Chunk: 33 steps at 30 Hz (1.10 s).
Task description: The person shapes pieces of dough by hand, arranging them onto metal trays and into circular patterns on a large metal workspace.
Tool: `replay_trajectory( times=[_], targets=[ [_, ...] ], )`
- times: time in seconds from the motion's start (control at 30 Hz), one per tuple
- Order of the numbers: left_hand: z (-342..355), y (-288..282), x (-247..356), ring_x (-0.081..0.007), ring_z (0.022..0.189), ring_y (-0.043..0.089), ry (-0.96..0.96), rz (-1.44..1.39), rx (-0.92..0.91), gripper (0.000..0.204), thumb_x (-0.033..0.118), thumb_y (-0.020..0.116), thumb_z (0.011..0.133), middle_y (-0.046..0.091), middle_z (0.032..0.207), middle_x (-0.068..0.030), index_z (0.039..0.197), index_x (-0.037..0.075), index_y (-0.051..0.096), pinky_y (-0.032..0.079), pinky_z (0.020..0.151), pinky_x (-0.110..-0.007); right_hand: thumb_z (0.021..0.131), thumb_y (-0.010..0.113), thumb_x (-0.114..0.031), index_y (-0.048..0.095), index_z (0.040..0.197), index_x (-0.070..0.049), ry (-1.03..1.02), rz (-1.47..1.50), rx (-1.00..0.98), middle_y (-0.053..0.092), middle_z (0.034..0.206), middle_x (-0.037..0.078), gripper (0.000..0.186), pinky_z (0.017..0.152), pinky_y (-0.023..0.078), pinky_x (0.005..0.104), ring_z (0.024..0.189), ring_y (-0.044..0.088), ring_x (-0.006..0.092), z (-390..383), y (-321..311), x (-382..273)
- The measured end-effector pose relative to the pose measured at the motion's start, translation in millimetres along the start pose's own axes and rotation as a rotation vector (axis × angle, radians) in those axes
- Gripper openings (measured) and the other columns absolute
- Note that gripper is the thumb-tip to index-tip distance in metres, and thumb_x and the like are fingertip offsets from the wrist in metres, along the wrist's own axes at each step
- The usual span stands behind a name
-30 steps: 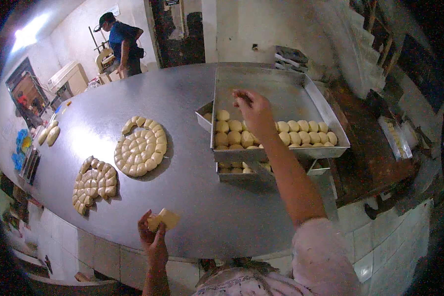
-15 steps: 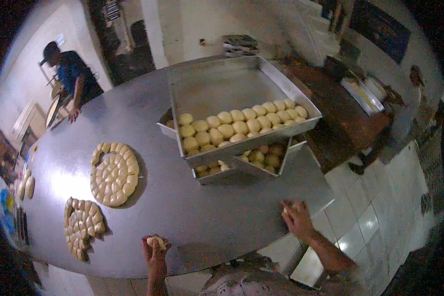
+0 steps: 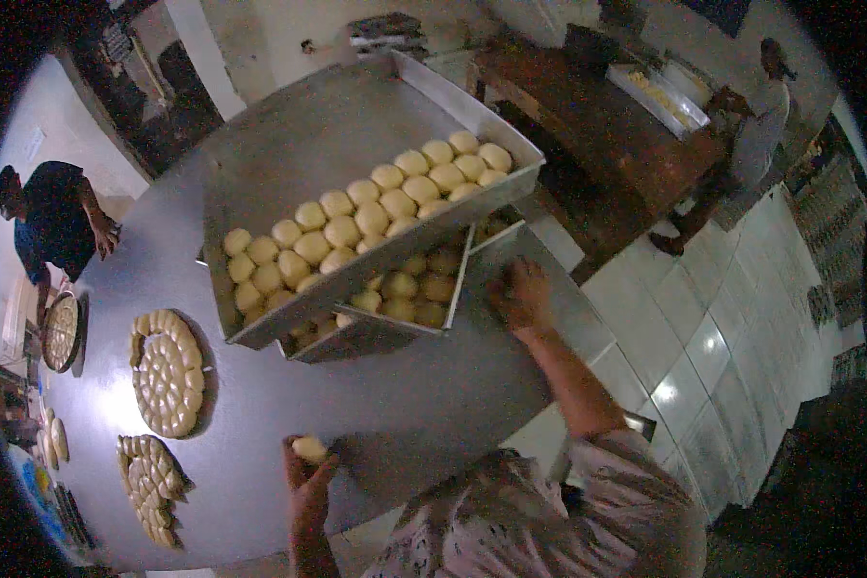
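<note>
Over metal table (image 3: 405,414) | gripping dough ball (image 3: 309,449) in left hand (image 3: 308,486), long axis unclear, with tray (image 3: 308,144) ahead, rightward | nearer tray with right hand (image 3: 526,302), with finger closure not discernible

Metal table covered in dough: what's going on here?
A person's left hand holds a small piece of dough over the metal table. Their right hand is by the stacked trays; whether it holds anything is unclear. Rows of dough balls fill the near part of the top tray. Two flat, divided dough slabs lie to the left, and a co-worker stands beyond.
</note>
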<state>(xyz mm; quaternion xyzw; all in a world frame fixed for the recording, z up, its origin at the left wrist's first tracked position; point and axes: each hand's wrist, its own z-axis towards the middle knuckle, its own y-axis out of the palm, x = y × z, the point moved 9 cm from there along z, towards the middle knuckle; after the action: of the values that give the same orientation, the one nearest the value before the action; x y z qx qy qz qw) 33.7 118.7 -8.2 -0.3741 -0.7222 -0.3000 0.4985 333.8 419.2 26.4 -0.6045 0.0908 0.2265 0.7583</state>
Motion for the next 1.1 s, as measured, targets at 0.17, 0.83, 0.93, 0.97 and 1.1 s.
replay_trajectory(
  times=[0.17,0.83,0.93,0.97,1.1],
  targets=[
    [4,34,15,-0.0129,0.086,0.050,0.044,0.069,-0.008,0.027,0.008,0.059,0.079,0.050,0.093,-0.0034,0.103,0.007,0.045,0.042,0.075,-0.027,0.070,0.064,-0.020,0.053,0.092,0.001,-0.581,0.105,-0.107,0.050,0.099,0.022,0.032,0.090,0.035,0.0470,0.096,0.046,0.0398,-60,11,-42],
    [-34,-29,4,-0.0054,0.066,0.040,0.091,-0.179,0.291,0.023,0.010,0.063,0.079,0.041,0.072,0.0035,0.082,0.011,0.040,0.035,0.057,-0.022,0.080,0.057,-0.018,0.054,0.105,-0.005,-0.638,0.736,0.542,0.054,0.105,0.009,0.029,0.083,0.043,0.0328,0.100,0.051,0.0200,93,-161,-202],
    [-21,-3,22,-0.0088,0.073,0.047,0.076,-0.154,0.199,0.020,0.011,0.062,0.081,0.047,0.077,0.0020,0.089,0.009,0.044,0.039,0.065,-0.023,0.082,0.057,-0.021,0.059,0.100,-0.004,-0.499,0.958,0.196,0.059,0.097,0.011,0.026,0.078,0.046,0.0332,0.091,0.055,0.0208,170,-66,-267],
    [-21,-3,20,-0.0106,0.077,0.048,0.058,-0.285,0.176,0.020,0.013,0.060,0.082,0.048,0.079,0.0008,0.093,0.008,0.045,0.040,0.068,-0.024,0.082,0.056,-0.022,0.060,0.098,-0.003,-0.514,0.698,-0.003,0.061,0.094,0.011,0.025,0.076,0.046,0.0329,0.088,0.057,0.0203,184,-8,-286],
    [-46,-49,35,-0.0169,0.095,0.050,0.136,-0.279,0.220,0.029,0.022,0.055,0.086,0.053,0.091,-0.0042,0.108,0.006,0.048,0.042,0.081,-0.028,0.085,0.052,-0.022,0.059,0.096,-0.001,-0.548,1.112,-0.288,0.063,0.079,0.013,0.025,0.072,0.047,0.0346,0.076,0.061,0.0274,71,-39,-335]
  ],
)
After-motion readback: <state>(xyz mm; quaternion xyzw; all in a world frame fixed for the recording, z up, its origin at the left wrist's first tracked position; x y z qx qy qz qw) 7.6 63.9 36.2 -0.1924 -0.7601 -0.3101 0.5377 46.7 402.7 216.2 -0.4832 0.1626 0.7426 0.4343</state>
